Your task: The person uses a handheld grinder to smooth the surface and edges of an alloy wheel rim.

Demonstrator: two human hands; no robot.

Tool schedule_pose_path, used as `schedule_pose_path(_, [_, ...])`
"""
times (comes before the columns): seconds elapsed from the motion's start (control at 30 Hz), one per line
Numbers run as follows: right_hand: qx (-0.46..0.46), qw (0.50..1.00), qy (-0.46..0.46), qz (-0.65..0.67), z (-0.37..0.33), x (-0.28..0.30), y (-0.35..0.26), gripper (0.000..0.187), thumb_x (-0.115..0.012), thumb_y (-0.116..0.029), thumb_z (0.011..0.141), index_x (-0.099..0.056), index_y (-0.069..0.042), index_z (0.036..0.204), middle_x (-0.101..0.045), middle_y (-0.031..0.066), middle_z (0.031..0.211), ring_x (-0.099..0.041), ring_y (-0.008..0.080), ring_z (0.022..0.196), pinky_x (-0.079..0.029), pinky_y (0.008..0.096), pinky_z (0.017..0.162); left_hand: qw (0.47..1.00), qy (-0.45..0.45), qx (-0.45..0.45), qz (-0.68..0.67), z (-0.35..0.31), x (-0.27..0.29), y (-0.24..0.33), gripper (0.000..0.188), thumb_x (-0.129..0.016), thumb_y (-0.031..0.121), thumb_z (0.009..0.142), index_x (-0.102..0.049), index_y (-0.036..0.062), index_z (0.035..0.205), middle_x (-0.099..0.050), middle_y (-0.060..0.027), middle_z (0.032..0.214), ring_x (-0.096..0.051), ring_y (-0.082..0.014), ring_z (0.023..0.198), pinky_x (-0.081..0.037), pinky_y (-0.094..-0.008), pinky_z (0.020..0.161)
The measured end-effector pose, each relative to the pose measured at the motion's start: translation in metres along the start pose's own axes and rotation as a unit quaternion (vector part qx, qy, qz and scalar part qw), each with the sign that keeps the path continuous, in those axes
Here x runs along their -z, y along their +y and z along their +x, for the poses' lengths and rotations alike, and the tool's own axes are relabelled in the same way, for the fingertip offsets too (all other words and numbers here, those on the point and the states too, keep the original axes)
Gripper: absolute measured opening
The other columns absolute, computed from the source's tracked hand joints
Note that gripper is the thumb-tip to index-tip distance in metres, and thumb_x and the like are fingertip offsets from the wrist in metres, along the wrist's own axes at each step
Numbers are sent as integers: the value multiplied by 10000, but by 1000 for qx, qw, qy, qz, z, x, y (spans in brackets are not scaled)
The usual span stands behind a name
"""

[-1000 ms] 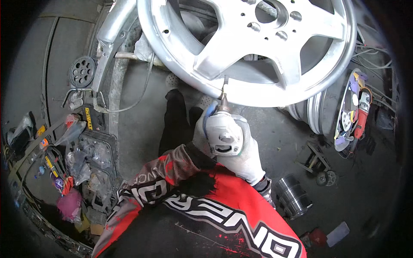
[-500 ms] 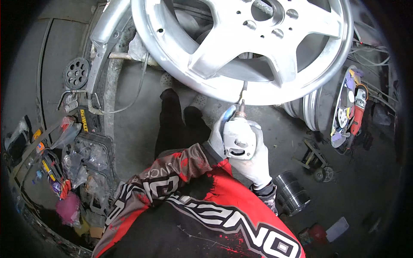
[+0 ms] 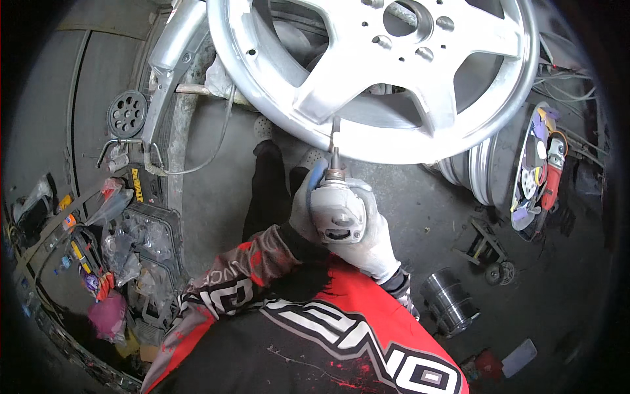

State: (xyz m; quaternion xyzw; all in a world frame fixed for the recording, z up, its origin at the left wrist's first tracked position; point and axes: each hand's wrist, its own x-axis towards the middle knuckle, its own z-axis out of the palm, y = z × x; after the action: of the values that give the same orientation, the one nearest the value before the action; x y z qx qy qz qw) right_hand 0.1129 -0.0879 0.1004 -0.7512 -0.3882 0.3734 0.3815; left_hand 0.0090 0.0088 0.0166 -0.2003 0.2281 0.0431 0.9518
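Note:
A grey-white die grinder (image 3: pixel 338 213) is gripped between my two gloved hands, its dark narrow tip pointing away from me at the near rim of a silver alloy wheel (image 3: pixel 420 141). My left hand (image 3: pixel 305 207) wraps the tool's left side, with a blue patch on the glove's finger. Around its right side and underneath closes my right hand (image 3: pixel 374 243) in a white glove. The tip overlaps the wheel's lip below a spoke; whether it touches the metal I cannot tell.
A second wheel (image 3: pixel 482 171) stands beyond the right side, beside a board of sanding discs (image 3: pixel 525 174) and a red angle grinder (image 3: pixel 555 167). On the floor lies a shiny metal cylinder (image 3: pixel 449 302). Cases and plastic bags (image 3: pixel 141 240) crowd the left.
Both hands and the die grinder have moved left along the wheel's near rim. The whole view has shifted slightly.

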Motion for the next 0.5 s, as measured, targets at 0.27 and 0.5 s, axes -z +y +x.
schedule_pose_path(0.27, [-126, 991, 5, -53, -23, 23, 3, 758, -894, -136, 723, -488, -80, 1361, -678, 192, 1250, -713, 305, 1143, -565, 387, 957, 988, -96, 52, -111, 38, 18, -33, 811, -444, 611, 1018, -588, -146, 1270, -707, -249, 1138, -700, -361, 1037, -552, -458, 984])
schedule_pose_path(0.5, [-103, 991, 8, -89, -20, 6, 4, 763, -898, -140, 715, -482, -92, 1354, -692, 193, 1223, -724, 321, 1122, -580, 394, 927, 983, -126, 75, -107, 31, 36, -21, 887, -397, 646, 1008, -561, -174, 1302, -670, -309, 1221, -653, -432, 1148, -493, -503, 1068])
